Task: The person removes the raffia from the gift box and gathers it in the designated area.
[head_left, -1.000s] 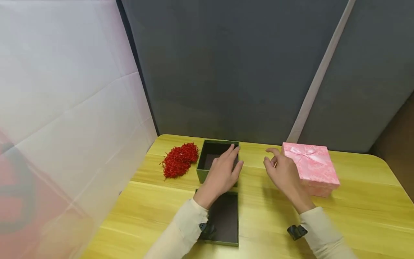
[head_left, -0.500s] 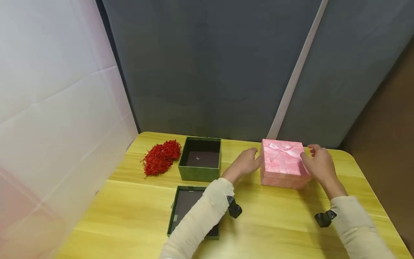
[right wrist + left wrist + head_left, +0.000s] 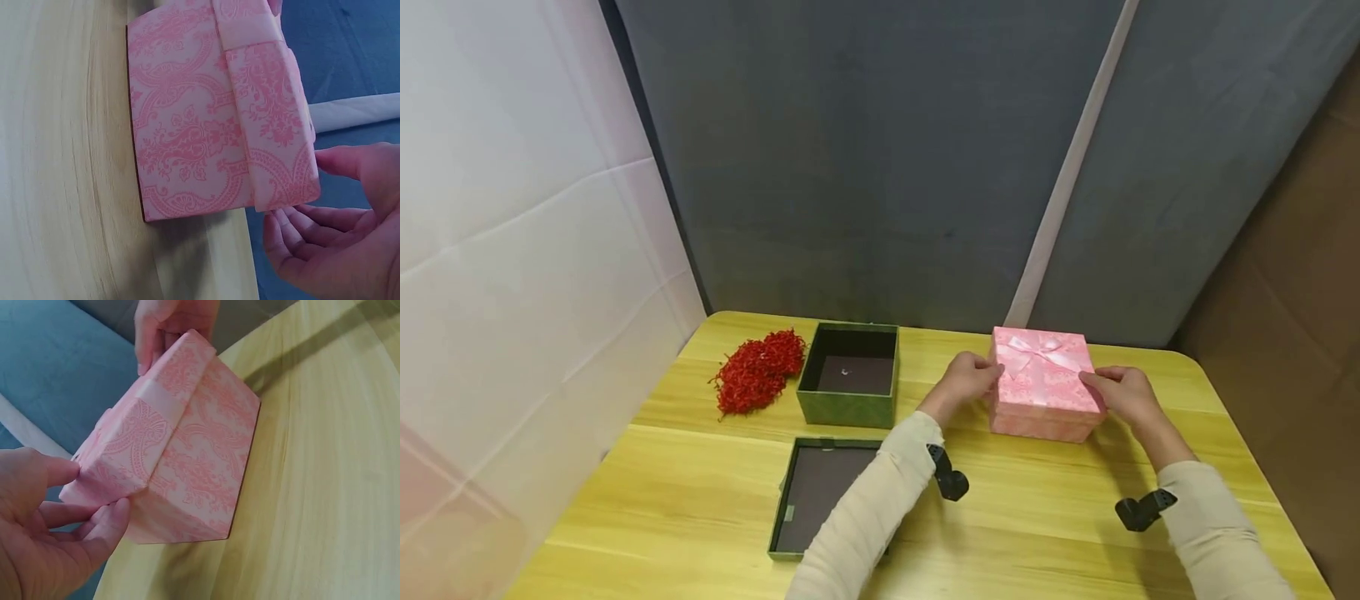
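Note:
A pink patterned gift box (image 3: 1045, 423) stands on the table with its lid (image 3: 1060, 387) on, a pale pink ribbon bow (image 3: 1041, 354) on top. At the lid's left side, my left hand (image 3: 961, 385) pinches the edge, thumb on top and fingertips at the lower rim, plain in the left wrist view. My right hand (image 3: 1131, 400) holds the opposite side the same way, as the right wrist view shows: its thumb touches the top edge and the fingers (image 3: 284, 247) bend at the lid's lower edge. Between lid and box body no gap shows.
An uncovered green box (image 3: 850, 408) with a dark inside stands left of the pink one. Beside it lies a heap of red shredded paper (image 3: 756, 375). Nearer, a green lid (image 3: 827, 483) lies inside up, partly behind my left sleeve. A grey curtain (image 3: 850, 167) hangs behind the table.
Both hands have moved to the pink box, the left from over the green box, the right round to the far side; both now grip its lid. The view has shifted right.

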Available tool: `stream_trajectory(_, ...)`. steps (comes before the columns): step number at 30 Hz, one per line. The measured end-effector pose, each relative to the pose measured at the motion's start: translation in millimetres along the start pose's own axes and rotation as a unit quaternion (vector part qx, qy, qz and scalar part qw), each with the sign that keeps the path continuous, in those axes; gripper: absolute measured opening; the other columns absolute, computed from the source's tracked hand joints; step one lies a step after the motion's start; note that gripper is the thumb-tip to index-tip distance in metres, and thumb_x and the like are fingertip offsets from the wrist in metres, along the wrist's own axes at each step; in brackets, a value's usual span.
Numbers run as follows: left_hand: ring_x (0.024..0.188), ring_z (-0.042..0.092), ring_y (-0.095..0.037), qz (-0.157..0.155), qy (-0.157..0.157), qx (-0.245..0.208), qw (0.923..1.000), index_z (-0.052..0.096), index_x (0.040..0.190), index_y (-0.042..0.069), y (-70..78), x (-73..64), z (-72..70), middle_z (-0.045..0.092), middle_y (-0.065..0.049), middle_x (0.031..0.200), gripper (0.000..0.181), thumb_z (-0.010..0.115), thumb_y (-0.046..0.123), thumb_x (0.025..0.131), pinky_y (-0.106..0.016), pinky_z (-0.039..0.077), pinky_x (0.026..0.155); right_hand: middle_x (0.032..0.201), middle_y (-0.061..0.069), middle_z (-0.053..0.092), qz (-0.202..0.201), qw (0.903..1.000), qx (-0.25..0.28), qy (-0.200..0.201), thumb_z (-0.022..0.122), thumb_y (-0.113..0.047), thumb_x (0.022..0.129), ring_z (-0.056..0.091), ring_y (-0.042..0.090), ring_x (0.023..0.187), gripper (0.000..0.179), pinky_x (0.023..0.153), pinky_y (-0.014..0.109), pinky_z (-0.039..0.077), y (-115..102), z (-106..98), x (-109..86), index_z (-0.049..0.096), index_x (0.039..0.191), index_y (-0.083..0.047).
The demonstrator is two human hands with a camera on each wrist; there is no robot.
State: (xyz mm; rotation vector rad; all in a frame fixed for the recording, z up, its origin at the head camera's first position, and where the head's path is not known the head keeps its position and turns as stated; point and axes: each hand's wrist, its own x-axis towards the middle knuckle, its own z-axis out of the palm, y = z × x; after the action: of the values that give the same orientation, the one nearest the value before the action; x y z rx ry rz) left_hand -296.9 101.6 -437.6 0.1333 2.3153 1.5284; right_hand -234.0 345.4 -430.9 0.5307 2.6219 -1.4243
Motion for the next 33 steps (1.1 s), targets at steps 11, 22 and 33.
stream_trajectory(11, 0.097, 0.063, -0.022, -0.007, 0.008, -0.024, 0.9996, 0.071, 0.123, 0.002, 11.6, -3.3, -2.9, 0.068, -0.006, 0.105, 0.033, 0.066, 0.027, 0.102, -0.041, 0.053, 0.096, 0.148, 0.035, 0.043, -0.01, 0.9997, 0.024, 0.0, 0.052, -0.041, 0.107, 0.054, 0.039, 0.121, 0.07, 0.085, 0.029, 0.056, 3, -9, -4.4, 0.04, 0.15, 0.013)
stream_trajectory(22, 0.101, 0.072, -0.028, 0.067, -0.008, -0.073, 0.9951, 0.066, 0.132, -0.003, 22.4, -14.9, -12.2, 0.07, -0.011, 0.111, 0.036, 0.065, 0.02, 0.104, -0.042, 0.057, 0.095, 0.156, 0.034, 0.034, -0.018, 0.9989, 0.04, 0.02, 0.052, -0.047, 0.105, 0.04, 0.049, 0.136, 0.076, 0.112, 0.061, 0.037, -9, -21, -21.6, 0.036, 0.156, 0.007)
stream_trajectory(33, 0.102, 0.072, -0.02, 0.124, -0.08, -0.119, 0.9818, 0.06, 0.144, 0.003, 39.7, -50.0, -38.9, 0.067, -0.006, 0.119, 0.048, 0.071, 0.02, 0.1, -0.036, 0.059, 0.09, 0.116, -0.009, 0.067, -0.17, 0.9446, 0.267, -0.088, 0.057, -0.015, 0.106, 0.068, 0.002, 0.1, 0.042, 0.085, 0.019, 0.056, -11, -46, -54.2, 0.046, 0.145, -0.003)
